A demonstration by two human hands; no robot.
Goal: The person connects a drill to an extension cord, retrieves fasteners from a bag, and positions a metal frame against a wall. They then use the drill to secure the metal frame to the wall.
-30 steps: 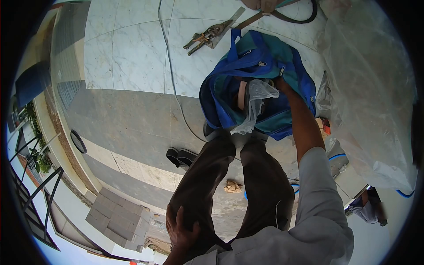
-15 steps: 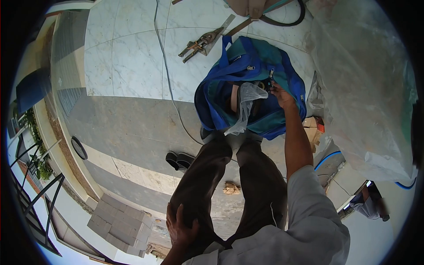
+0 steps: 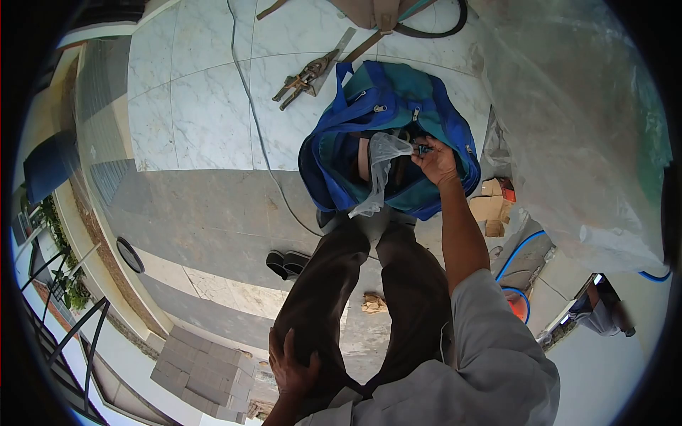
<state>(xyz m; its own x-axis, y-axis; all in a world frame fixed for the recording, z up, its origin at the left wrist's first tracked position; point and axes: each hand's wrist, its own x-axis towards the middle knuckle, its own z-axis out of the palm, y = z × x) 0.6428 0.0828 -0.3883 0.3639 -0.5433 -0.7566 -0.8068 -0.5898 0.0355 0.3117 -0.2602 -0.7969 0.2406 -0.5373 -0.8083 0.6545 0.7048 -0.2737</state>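
Observation:
A blue and teal duffel bag (image 3: pixel 444 92) lies unzipped in front of my feet. My right hand (image 3: pixel 437 163) is inside its opening, fingers closed around a small dark item with a bluish glint, too small to name. Beside those fingers, a crumpled clear plastic bag (image 3: pixel 383 167) hangs over the duffel's contents and its near edge. A pinkish-tan piece (image 3: pixel 364 157) shows in the bag to the left; other contents are in shadow. My left hand (image 3: pixel 295 369) rests on my left thigh, its fingers spread and holding nothing.
Tin snips (image 3: pixel 307 78) lie on the marble tiles, with a grey cable (image 3: pixel 257 128) running past. A large translucent plastic sheet (image 3: pixel 568 128) covers the right side. Cardboard (image 3: pixel 490 206), a blue hose (image 3: pixel 515 255) and black shoes (image 3: pixel 287 263) are on the floor. Another person (image 3: pixel 600 316) is at far right.
My right hand has drawn slightly back towards me within the bag, and its closed fingers now show more. The view has shifted a little. My left hand stays on the thigh.

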